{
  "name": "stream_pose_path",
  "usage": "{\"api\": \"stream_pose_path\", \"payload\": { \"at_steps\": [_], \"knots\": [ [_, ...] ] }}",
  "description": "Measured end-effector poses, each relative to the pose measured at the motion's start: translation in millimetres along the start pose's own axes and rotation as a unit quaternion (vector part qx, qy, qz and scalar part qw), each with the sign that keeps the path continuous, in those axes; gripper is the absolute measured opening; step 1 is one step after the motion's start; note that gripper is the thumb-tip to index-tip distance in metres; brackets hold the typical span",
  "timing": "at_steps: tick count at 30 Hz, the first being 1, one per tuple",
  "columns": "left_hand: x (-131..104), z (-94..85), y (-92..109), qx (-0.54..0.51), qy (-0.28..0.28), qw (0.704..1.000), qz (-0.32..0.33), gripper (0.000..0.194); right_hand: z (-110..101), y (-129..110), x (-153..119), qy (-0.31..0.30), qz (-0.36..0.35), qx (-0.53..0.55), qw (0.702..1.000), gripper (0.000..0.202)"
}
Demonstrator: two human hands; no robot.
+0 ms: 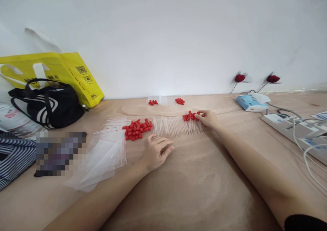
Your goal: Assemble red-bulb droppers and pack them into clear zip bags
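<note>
A heap of red pieces [135, 130] lies on the wooden table [178, 183], left of a row of thin clear tubes [168, 126]. My left hand [158, 151] rests just below the left part of that row, fingers apart and curved, with nothing in it. At the right end of the row, my right hand [207, 118] has its fingertips together on one red piece [196, 116], beside several more red pieces [188, 116] lying over the tubes. Clear plastic bags [106, 152] are spread left of the red heap.
Near the wall lie clear bags with red pieces [180, 101]. At left stand a yellow bag [84, 78] and a black bag [61, 105]. A blue tissue pack [250, 102], power strips [301, 132] with cables, and red flowers [240, 78] are at right.
</note>
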State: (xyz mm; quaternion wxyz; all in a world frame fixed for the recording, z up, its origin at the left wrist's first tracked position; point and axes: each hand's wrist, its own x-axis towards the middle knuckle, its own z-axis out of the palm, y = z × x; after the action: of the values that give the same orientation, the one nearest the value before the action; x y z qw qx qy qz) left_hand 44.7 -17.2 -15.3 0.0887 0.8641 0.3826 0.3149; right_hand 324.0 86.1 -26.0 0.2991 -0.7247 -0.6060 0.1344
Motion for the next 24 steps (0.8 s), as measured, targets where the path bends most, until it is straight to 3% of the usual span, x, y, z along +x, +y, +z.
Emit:
{"api": "stream_pose_path", "payload": {
  "at_steps": [6,11,18,24],
  "knots": [
    [1.1,0.2,0.1,0.007,-0.002,1.0,0.006,0.014,0.1,-18.5,-16.4,0.048,-0.077,-0.104,0.99,0.052],
    [1.2,-0.6,1.0,0.008,-0.002,1.0,0.007,0.013,1.7,-27.2,-28.1,0.028,-0.143,-0.144,0.979,0.056],
    [0.9,-2.1,1.8,0.019,0.003,1.0,0.008,0.013,-6.1,-24.7,-29.5,0.018,-0.157,-0.12,0.98,0.044],
    [1.9,-0.8,1.3,0.047,0.053,0.997,-0.027,0.01,7.6,-42.2,-39.2,0.01,-0.202,-0.108,0.973,0.02]
  ]
}}
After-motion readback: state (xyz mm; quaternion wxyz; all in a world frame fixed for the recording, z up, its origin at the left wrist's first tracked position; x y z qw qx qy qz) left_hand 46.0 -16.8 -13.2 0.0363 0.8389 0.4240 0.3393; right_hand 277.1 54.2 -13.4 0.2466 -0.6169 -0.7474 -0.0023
